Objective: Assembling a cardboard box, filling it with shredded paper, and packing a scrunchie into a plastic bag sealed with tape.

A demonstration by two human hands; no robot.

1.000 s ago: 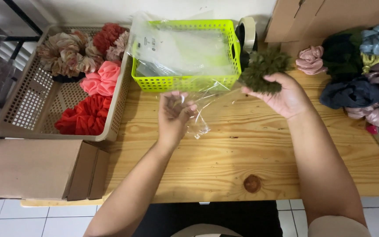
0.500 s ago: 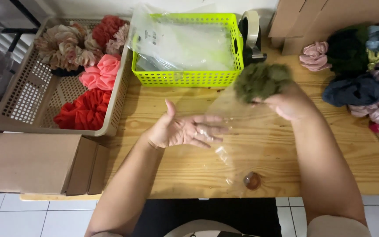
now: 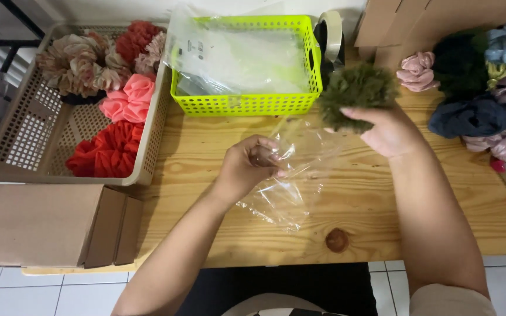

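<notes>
My left hand (image 3: 252, 167) pinches the edge of a clear plastic bag (image 3: 291, 184) that hangs open over the wooden table (image 3: 382, 205). My right hand (image 3: 390, 131) grips a fuzzy olive-green scrunchie (image 3: 355, 90) just above and to the right of the bag's mouth. The two hands are a short distance apart, with the bag stretched between them.
A lime-green basket (image 3: 247, 102) with clear bags stands behind the hands, a tape roll (image 3: 332, 32) beside it. A beige tray (image 3: 24, 146) at left holds red, pink and tan scrunchies. More scrunchies (image 3: 475, 88) lie piled at right. Cardboard boxes (image 3: 36, 225) sit at front left.
My left hand has closed on the bag and raised it. My right hand has brought the green scrunchie down toward the bag's mouth.
</notes>
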